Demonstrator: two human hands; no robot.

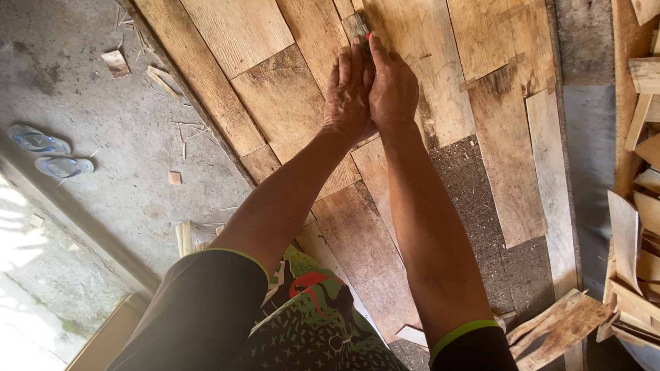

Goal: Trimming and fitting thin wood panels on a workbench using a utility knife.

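Both my arms reach forward over a surface of overlapping thin wooden veneer sheets [282,96]. My left hand [348,89] lies flat, fingers together, pressing on the wood. My right hand [393,86] is right beside it, touching it, with fingers closed around a small tool with a red part [369,36] that peeks out at the fingertips. A narrow darker wood strip [355,26] lies just beyond the fingertips. What the tool is cannot be told.
A rough dark board [481,227] shows between the sheets on the right. Loose wood offcuts [632,240] pile at the right edge, one piece [560,326] near my right elbow. On the left, concrete floor with wood scraps [117,63] and a pair of sandals [51,154].
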